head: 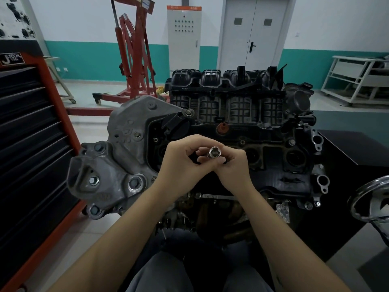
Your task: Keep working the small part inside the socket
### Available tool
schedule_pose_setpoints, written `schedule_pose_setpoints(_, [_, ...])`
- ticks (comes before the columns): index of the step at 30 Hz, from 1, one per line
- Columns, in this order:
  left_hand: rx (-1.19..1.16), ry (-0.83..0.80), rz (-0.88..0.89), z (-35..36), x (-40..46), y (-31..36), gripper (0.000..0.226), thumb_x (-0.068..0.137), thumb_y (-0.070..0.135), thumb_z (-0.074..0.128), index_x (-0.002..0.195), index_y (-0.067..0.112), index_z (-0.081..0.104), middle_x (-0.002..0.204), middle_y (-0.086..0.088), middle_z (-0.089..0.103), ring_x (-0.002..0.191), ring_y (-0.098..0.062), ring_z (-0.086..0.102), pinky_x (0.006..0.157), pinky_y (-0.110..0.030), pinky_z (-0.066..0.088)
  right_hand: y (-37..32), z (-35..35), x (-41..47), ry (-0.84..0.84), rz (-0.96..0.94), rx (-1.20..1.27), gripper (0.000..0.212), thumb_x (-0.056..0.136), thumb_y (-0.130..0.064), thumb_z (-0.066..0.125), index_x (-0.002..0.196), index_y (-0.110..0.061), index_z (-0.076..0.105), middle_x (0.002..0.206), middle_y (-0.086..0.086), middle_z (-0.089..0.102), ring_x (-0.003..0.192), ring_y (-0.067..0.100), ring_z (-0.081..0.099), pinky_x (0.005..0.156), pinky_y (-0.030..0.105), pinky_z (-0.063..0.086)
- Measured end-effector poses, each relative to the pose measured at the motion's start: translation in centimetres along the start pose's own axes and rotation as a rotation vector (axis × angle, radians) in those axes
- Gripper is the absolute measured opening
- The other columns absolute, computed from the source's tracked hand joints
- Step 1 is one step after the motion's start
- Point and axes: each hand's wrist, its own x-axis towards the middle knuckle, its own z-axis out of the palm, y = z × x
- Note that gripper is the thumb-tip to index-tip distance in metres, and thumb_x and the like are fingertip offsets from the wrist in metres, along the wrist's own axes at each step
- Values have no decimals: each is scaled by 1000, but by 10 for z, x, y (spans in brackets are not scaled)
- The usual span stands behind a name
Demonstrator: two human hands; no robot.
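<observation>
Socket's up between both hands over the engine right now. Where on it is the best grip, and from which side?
Grip the socket around its round outer wall, just behind the open end that faces the camera. Come in from the sides, as the left hand and right hand do, leaving that opening uncovered. How it continues behind the fingers is hidden.

Two bare forearms, no sleeves, no gloves, grey-blue trousers (160, 272) on both legs

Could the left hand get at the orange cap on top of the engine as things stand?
Probably yes, once freed: the orange cap sits exposed on the engine just beyond the left hand, nothing between. But both it and the right hand now grip a metal socket.
</observation>
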Motion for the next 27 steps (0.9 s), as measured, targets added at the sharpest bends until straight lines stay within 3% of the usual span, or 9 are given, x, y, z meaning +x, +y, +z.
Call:
schedule_pose_setpoints(2, [47,46,13,0,0,-1,18,72,1,81,89,4,75,88,-4,74,89,-15,70,84,-35,56,1,0,0,-5,-3,-4,18,78,2,73,95,-1,73,89,9,74,87,21,71,79,41,56])
schedule_pose_setpoints(9, [-145,-31,-26,-3,-2,-2,25,79,-5,70,99,10,72,96,-7,74,96,-20,70,89,-31,54,-2,-2,0,-41,-55,-37,20,83,-5,69,102,-8,70,92,-6,70,90,7,69,79,21,51])
schedule_pose_setpoints(16, [75,80,26,4,0,-3,15,73,2,80,87,7,76,86,-1,75,87,-11,70,86,-20,52,0,0,-1,-5,-24,12,20,79,2,73,98,-6,72,91,3,74,89,16,71,79,35,56])
schedule_pose_setpoints(22, [-102,-113,-48,-3,1,-1,23,83,-2,68,104,6,72,101,-11,74,101,-22,69,93,-39,54,-5,-2,-1,-43,-62,13,19,81,-14,68,100,-14,68,93,-14,69,90,2,68,79,17,50])
schedule_pose_setpoints(24, [-56,-101,-34,-2,1,0,24,82,0,70,103,11,71,100,-8,73,100,-21,69,92,-38,54,-4,-1,-2,-11,-25,23,18,79,-9,69,97,-12,69,90,-9,71,88,6,69,79,23,53])
schedule_pose_setpoints(27, [53,-4,12,-2,2,0,22,75,5,80,95,12,74,92,-1,74,92,-16,70,86,-34,56,-2,1,-2,16,12,56,17,77,-1,73,94,-6,72,88,7,73,87,22,71,80,43,56])
